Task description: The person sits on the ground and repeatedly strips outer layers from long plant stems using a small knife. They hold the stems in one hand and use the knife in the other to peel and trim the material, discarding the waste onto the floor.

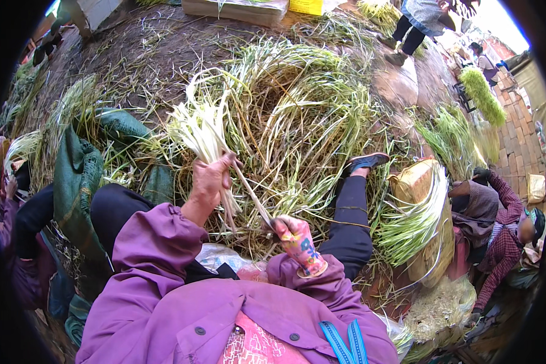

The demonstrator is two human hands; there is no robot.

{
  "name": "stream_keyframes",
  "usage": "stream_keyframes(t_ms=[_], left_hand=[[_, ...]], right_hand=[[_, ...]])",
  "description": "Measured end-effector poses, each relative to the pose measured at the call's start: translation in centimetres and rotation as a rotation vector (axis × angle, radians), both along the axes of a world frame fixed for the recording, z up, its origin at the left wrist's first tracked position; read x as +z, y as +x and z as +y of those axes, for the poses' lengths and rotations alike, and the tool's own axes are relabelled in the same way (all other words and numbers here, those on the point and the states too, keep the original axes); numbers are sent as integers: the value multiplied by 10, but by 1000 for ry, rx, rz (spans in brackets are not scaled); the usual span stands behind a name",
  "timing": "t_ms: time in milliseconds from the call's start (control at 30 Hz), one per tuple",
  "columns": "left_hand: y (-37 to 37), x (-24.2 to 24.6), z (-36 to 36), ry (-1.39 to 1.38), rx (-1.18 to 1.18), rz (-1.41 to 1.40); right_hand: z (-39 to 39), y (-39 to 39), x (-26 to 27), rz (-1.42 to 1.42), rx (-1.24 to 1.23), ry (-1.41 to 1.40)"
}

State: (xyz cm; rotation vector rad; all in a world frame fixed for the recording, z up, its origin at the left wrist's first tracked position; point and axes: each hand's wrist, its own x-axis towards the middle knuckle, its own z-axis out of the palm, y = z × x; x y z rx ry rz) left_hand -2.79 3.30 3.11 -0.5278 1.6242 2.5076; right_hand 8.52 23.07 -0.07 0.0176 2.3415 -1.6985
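Note:
My left hand (210, 181), bare, is closed around a bunch of pale leafy stalks (202, 127). The white stems fan out above the fist, and thinner ends hang below it. One long stalk (249, 189) slants from the bunch down to my right hand (294, 237). That hand wears a pink floral glove, and its fingers pinch the stalk's lower end. Beneath both hands spreads a heap of loose green and straw-coloured stalks (295, 118), lying between my outstretched legs.
Green mesh sacking (78, 168) lies by my left knee. On my right, long stalks (418, 223) drape over a yellowish package (414, 179), with a co-worker (500, 227) beyond. Another person (412, 27) stands at the upper right. A pale block (236, 10) sits at the far edge.

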Motion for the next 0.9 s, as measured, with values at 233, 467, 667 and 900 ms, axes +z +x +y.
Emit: stream_keyframes(t_ms=[233,467,667,900], left_hand=[[-19,-1,-28,-3,12,-7],[36,3,-3,138,-221,-273],[85,-21,-12,290,-228,-367],[102,-28,-18,-5,-391,-263]], right_hand=[[61,26,-41,-213,409,869],[-30,-31,31,27,191,-55],[-57,9,6,-214,152,-109],[-81,14,17,-440,161,-227]])
